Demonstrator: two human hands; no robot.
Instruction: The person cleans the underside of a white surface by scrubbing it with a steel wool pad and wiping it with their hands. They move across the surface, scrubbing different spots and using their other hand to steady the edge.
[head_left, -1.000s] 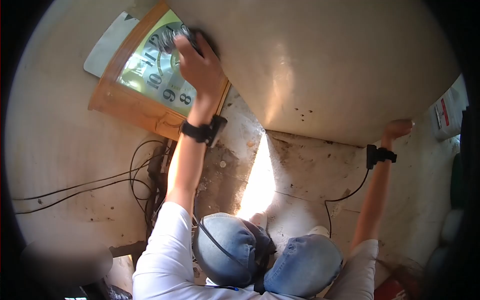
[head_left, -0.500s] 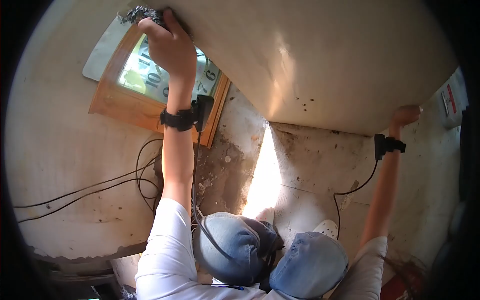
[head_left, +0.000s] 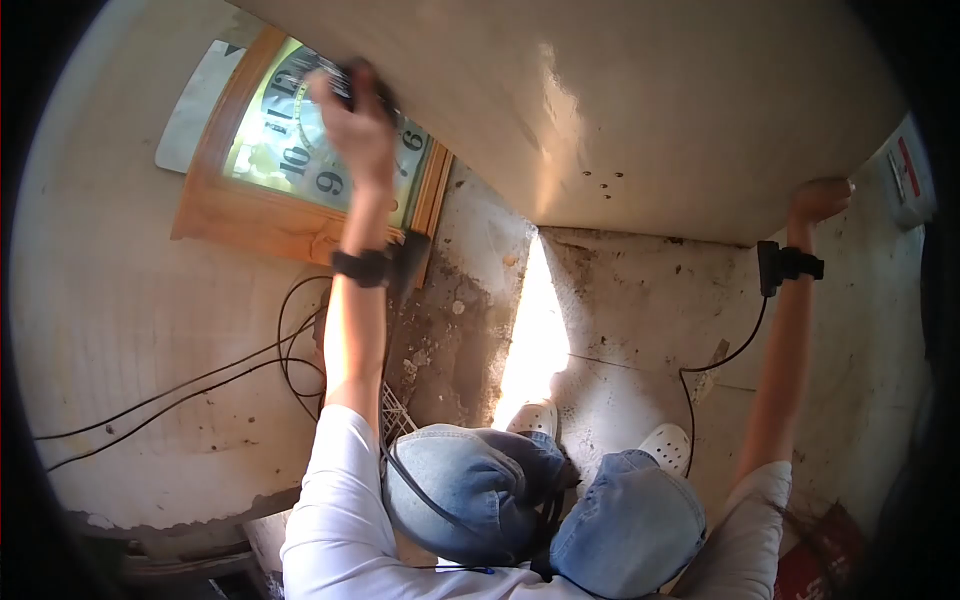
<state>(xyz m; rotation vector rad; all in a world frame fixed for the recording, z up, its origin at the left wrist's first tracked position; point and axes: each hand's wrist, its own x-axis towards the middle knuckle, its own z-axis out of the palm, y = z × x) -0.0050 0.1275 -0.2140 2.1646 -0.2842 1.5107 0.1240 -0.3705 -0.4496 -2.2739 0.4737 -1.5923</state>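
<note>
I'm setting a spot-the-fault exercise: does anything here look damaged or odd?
Yes: the floor has a dark, mottled patch near the clock, unlike its paler parts; stain or wear, I can't tell. At lower left, a pale surface ends in a ragged edge, as if chipped.

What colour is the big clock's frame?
The clock's frame is orangey brown, like wood; the head view shows it best.

On my feed I read 12, 11, 10, 9 and 6 on the clock (head_left: 303, 150); the container's (head_left: 914, 197) red label (head_left: 907, 167) is too small.
</note>
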